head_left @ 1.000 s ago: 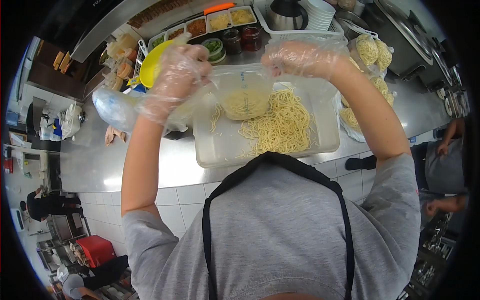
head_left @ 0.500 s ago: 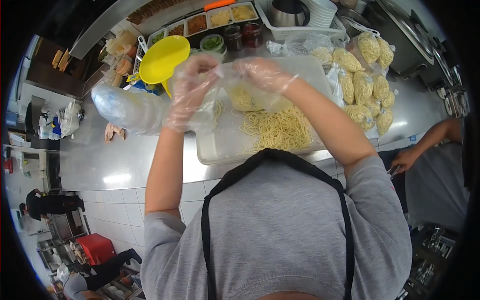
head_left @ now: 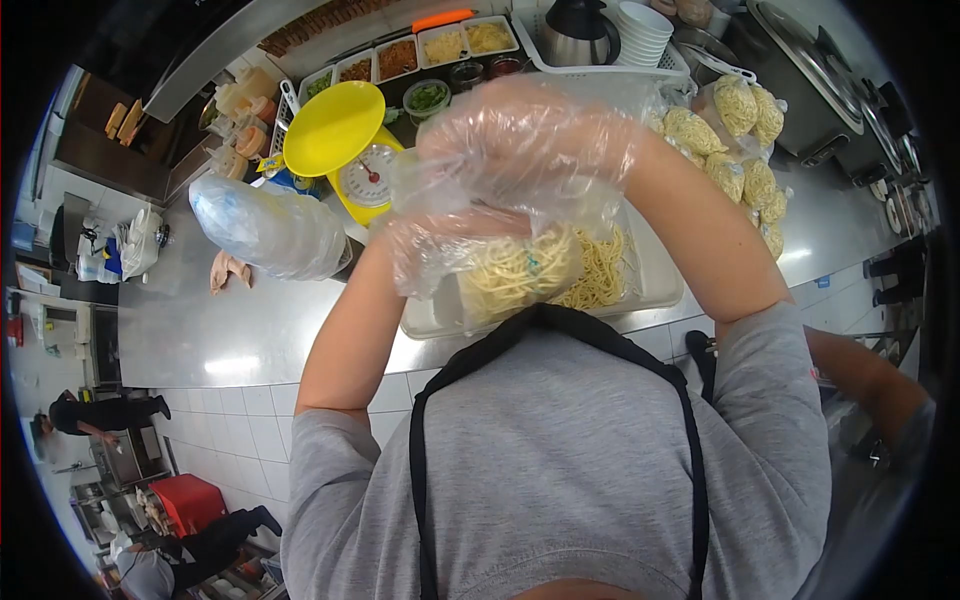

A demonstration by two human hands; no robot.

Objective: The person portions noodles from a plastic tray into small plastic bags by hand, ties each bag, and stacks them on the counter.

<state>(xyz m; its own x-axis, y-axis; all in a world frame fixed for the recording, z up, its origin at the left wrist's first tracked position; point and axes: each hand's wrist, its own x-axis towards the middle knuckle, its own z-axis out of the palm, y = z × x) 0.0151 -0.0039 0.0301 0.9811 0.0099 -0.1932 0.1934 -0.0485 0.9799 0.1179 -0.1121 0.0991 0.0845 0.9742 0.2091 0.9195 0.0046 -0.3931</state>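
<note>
"Noodle bag (head_left: 522, 275), clear plastic and pretty well filled, is held up near the middle of the frame, right over the shallow tray (head_left: 425, 318). What's the grip like, though?"

"Kinda crowded up there, tbh. The neck is closed on by the left hand (head_left: 455, 230), fingers laid across it just above the packed noodles. The right hand (head_left: 525, 130) is curled over the plastic higher up, but how tight its fingers are can't be told, since they're blurred and covered by the clear gloves."

"Fair. And what's lying around it?"

"Loose noodles (head_left: 602, 275) are spread in the tray, partly hidden behind the bag. Up and to the left, a yellow scale (head_left: 368, 180) is topped by a tilted yellow dish (head_left: 335, 130), and a bundle of plastic bags (head_left: 265, 228) is laid on the steel counter (head_left: 180, 335) at left. More filled bags (head_left: 735, 105) are piled at upper right."

"Anything along the top?"

"Yep, a row of food tubs (head_left: 398, 60) is lined up there, with a green-filled container (head_left: 428, 97) just below. Farther right, a metal jug (head_left: 575, 45) and stacked white bowls (head_left: 643, 35) are held in a white basket (head_left: 590, 72)."
</note>
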